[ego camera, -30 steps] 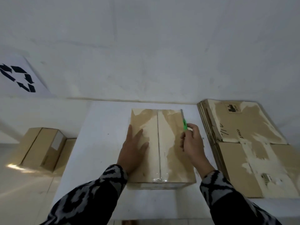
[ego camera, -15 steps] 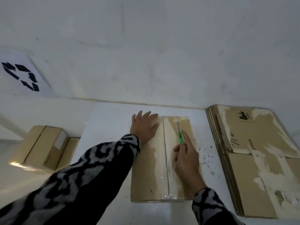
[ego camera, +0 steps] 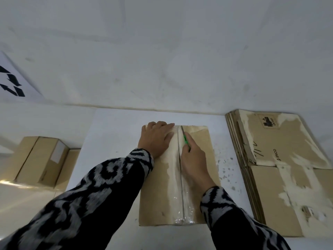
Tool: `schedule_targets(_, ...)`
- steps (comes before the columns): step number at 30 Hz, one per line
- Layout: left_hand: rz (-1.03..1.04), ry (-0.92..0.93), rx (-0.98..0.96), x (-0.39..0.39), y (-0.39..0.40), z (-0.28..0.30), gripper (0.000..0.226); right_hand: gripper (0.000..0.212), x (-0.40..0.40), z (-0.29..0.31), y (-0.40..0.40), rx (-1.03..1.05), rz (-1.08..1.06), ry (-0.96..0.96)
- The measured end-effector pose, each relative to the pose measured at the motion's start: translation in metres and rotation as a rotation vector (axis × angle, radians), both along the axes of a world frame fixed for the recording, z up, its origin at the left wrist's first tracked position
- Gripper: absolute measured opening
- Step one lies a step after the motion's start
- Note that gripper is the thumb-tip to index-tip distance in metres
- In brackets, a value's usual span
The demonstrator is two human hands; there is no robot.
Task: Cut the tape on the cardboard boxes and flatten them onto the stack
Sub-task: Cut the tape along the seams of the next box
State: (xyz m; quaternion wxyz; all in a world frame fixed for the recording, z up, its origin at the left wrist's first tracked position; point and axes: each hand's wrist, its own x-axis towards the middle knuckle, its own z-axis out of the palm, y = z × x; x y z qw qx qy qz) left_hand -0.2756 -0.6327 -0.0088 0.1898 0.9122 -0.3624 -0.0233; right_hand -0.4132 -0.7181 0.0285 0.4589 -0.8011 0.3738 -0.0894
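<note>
A closed cardboard box point(ego camera: 158, 192) lies on the white table point(ego camera: 111, 130), its middle seam sealed with clear tape point(ego camera: 182, 204). My left hand point(ego camera: 155, 139) presses flat on the box's far left flap, fingertips at the far edge. My right hand point(ego camera: 193, 159) grips a green box cutter point(ego camera: 185, 138), whose blade tip sits on the taped seam near the far end. A stack of flattened cardboard boxes point(ego camera: 281, 170) lies to the right of the box.
Two more closed cardboard boxes point(ego camera: 38, 159) sit lower down, left of the table. A white wall point(ego camera: 162, 60) rises right behind the table, with a recycling sign point(ego camera: 10, 83) at the left. Paint flecks dot the table between box and stack.
My left hand has slid to the box's far edge. My right hand carried the cutter from the box's right side onto the centre seam near its far end.
</note>
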Motion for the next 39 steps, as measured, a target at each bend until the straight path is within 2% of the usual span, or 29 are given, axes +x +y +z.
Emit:
schedule_targets(14, 0.022, 0.060, -0.075, -0.001, 0.000, -0.002, 0.035, 0.056, 0.006, -0.006, 0.014, -0.189, 0.022, 0.131)
schedule_targets(33, 0.033, 0.086, -0.094, -0.002, 0.003, -0.003, 0.036, 0.056, 0.017, 0.008, 0.026, -0.223, 0.038, 0.291)
schedule_targets(39, 0.021, 0.095, -0.101, -0.002, 0.003, 0.000, 0.035, 0.060, 0.021, 0.017, 0.026, -0.269, 0.123, 0.350)
